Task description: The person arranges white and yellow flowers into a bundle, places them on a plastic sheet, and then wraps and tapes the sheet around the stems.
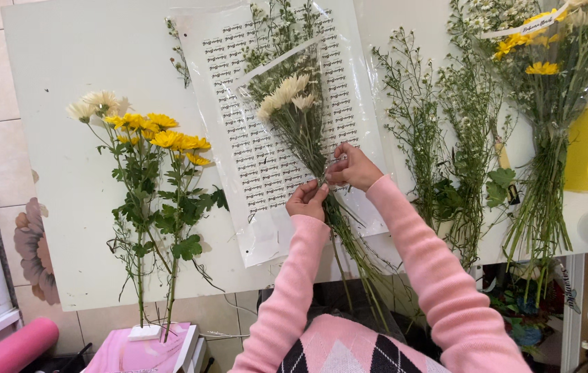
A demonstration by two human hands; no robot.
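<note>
left hand (306,200) pinching cream chrysanthemum stems (311,141) | right hand (353,168) gripping clear printed wrap (259,159) | risk: stems may snap if squeezed tight

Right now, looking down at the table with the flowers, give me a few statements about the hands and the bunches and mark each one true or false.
1. Both hands meet at the stems of the cream flower bunch lying on the printed clear wrap. True; left hand, right hand.
2. The yellow flowers lie right of the wrap. False; they lie left of it.
3. The sleeves are blue. False; they are pink.
4. Loose green sprigs with tiny white blooms lie right of the hands. True.
5. A pink roll is at the lower left. True.
</note>
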